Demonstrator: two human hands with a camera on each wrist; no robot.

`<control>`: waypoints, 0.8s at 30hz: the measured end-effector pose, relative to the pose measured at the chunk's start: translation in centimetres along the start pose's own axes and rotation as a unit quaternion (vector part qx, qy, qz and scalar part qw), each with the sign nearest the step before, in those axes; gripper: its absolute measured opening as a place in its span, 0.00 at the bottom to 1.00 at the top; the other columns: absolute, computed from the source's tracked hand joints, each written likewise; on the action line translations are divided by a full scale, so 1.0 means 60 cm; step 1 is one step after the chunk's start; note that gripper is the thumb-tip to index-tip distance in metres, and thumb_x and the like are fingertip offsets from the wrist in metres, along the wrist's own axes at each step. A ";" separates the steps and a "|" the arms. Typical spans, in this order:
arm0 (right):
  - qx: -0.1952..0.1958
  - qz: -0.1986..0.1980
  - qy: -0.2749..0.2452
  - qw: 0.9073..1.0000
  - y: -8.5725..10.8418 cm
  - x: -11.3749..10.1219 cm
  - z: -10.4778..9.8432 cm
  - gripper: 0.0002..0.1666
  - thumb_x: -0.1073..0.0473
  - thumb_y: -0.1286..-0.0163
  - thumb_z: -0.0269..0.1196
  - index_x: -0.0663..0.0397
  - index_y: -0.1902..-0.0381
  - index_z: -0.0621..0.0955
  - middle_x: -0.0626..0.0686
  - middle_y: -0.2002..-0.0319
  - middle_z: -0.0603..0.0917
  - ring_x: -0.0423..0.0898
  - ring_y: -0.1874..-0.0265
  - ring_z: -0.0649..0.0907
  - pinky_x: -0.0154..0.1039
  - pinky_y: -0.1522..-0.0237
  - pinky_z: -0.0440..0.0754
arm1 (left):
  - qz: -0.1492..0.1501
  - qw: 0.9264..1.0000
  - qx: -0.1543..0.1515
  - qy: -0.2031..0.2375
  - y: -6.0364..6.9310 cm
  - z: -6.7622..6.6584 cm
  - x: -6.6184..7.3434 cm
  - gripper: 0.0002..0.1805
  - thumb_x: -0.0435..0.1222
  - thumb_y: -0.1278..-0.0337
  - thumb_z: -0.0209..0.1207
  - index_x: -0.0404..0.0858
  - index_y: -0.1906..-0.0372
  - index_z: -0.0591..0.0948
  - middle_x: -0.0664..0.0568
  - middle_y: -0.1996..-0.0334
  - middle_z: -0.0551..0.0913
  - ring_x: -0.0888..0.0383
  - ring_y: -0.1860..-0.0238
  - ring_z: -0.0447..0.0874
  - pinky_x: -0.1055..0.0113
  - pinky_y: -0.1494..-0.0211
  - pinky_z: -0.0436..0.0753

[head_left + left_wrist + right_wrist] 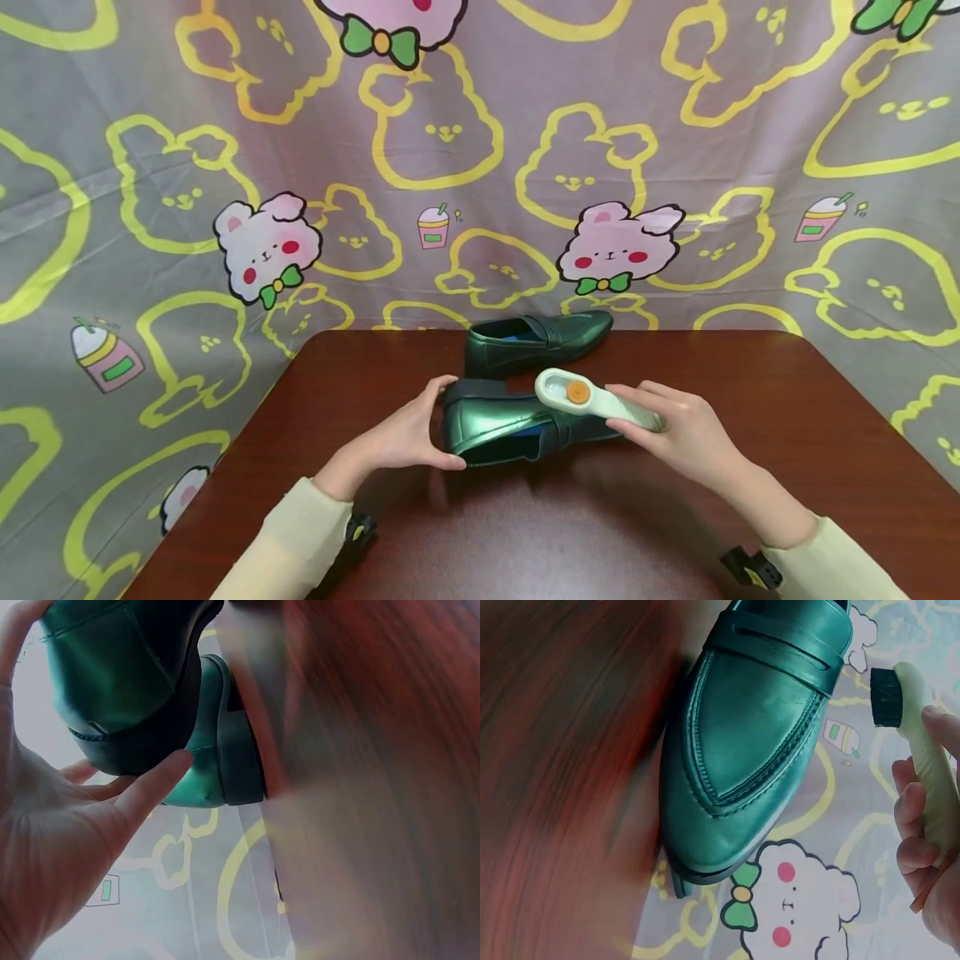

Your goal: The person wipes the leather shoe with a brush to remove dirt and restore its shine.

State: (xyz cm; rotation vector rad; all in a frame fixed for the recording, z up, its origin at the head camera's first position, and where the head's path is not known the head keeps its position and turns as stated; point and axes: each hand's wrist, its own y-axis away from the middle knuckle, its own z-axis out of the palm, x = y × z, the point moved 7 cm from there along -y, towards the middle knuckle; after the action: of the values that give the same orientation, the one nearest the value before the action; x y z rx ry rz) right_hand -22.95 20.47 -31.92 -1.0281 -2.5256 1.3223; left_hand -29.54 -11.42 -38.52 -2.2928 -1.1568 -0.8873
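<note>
My left hand (401,433) grips a dark green leather loafer (487,421) by its heel end, fingers behind and thumb at the opening's edge. The loafer is tipped sideways, its opening towards me and its black sole facing the back. Pinched in my right hand (686,425) is a pale green shoe brush (930,750) with short dark bristles (886,697) and a round orange button on its head. In the right wrist view the bristles stand apart from the loafer, beside its strap. Whether the held loafer touches the table cannot be told.
A matching loafer (577,333) stands upright on its sole just behind the held one, toe to the right. Both are at the brown wooden table (750,500). A grey cloth (480,192) with cartoon rabbits hangs along the table's back edge.
</note>
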 end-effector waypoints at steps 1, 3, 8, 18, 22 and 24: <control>0.004 -0.003 -0.001 1.000 0.001 0.000 -0.002 0.32 0.32 0.36 0.58 0.52 0.52 0.86 0.38 0.72 0.76 0.34 0.76 0.71 0.24 0.76 0.65 | -0.003 1.000 -0.001 0.006 0.000 0.001 -0.002 0.60 0.49 0.64 0.78 0.43 0.28 0.50 0.47 0.37 0.65 0.53 0.42 0.71 0.58 0.41 0.74; 0.009 -0.006 0.000 1.000 0.002 0.002 -0.007 0.32 0.32 0.36 0.58 0.52 0.53 0.86 0.38 0.72 0.76 0.34 0.76 0.71 0.23 0.77 0.65 | -0.004 1.000 -0.010 0.028 0.000 0.005 -0.007 0.58 0.47 0.60 0.77 0.42 0.29 0.50 0.46 0.38 0.65 0.52 0.42 0.71 0.57 0.42 0.75; 0.008 0.004 0.009 1.000 -0.002 0.007 -0.020 0.33 0.31 0.35 0.57 0.51 0.52 0.86 0.37 0.71 0.76 0.33 0.76 0.70 0.24 0.77 0.65 | -0.001 0.997 -0.036 0.070 -0.002 0.016 -0.006 0.54 0.44 0.56 0.75 0.41 0.30 0.51 0.45 0.39 0.66 0.50 0.43 0.72 0.59 0.43 0.76; 0.007 0.009 -0.009 1.000 -0.001 0.011 -0.026 0.32 0.32 0.35 0.58 0.50 0.50 0.85 0.36 0.71 0.76 0.32 0.75 0.70 0.24 0.76 0.66 | -0.027 0.997 -0.057 0.040 -0.002 0.025 -0.028 0.50 0.50 0.47 0.67 0.45 0.27 0.50 0.45 0.39 0.68 0.49 0.39 0.68 0.52 0.40 0.71; 0.005 0.005 -0.011 1.000 -0.001 0.010 -0.024 0.32 0.32 0.35 0.58 0.51 0.50 0.85 0.36 0.71 0.75 0.32 0.76 0.70 0.24 0.76 0.66 | -0.037 0.995 -0.072 0.051 0.004 0.030 -0.037 0.47 0.50 0.45 0.66 0.49 0.27 0.50 0.45 0.39 0.68 0.48 0.39 0.68 0.50 0.41 0.72; 0.007 0.001 -0.009 1.000 -0.002 0.010 -0.024 0.32 0.32 0.35 0.58 0.51 0.51 0.85 0.37 0.71 0.75 0.32 0.76 0.70 0.24 0.76 0.66 | -0.039 0.995 -0.076 0.047 0.005 0.030 -0.039 0.46 0.51 0.45 0.65 0.52 0.27 0.50 0.46 0.39 0.67 0.48 0.39 0.67 0.50 0.40 0.71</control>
State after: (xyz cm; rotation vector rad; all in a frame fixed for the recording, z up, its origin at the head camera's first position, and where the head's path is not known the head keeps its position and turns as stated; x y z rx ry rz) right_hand -22.89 21.79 -31.06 -1.0196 -2.5244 1.3544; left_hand -29.69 -11.78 -41.45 -2.3098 -1.1809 -1.1355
